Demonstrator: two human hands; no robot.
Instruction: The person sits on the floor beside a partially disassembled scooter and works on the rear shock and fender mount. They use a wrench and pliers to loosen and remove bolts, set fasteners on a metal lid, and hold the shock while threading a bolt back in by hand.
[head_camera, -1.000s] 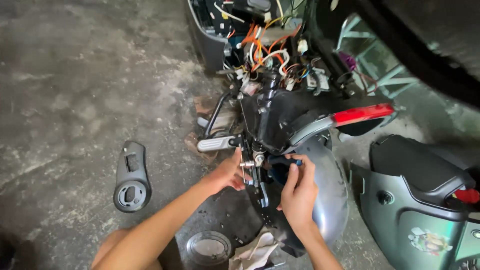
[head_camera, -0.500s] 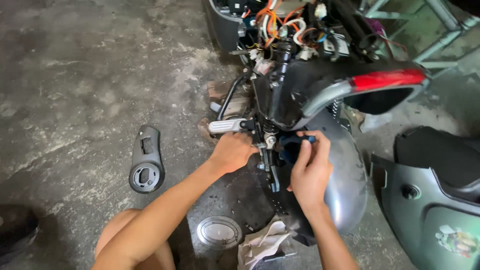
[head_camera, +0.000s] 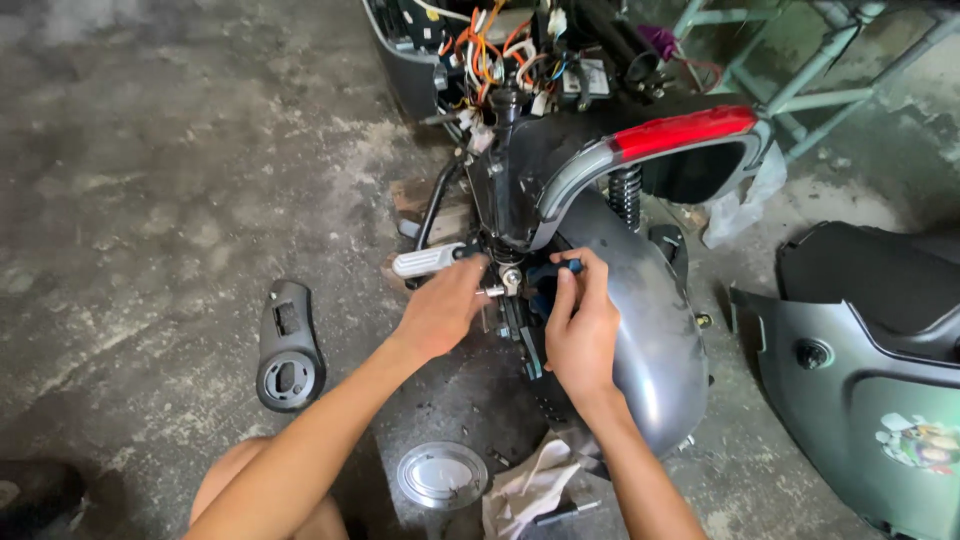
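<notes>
Both hands have crept up the stripped scooter's tail (head_camera: 640, 330) since a moment ago, left hand (head_camera: 440, 310) now pinching the small bolt (head_camera: 497, 291) beside the silver footpeg (head_camera: 428, 262), right hand (head_camera: 580, 330) just across it, fingers (head_camera: 575, 272) clenched on a dark blue tool (head_camera: 555, 270) lying crosswise toward that bolt.

Stained concrete floor (head_camera: 150, 150): dark plastic cover (head_camera: 288, 345), round metal lid (head_camera: 441, 474), white rag (head_camera: 530, 490), grey body panel (head_camera: 860, 400).
</notes>
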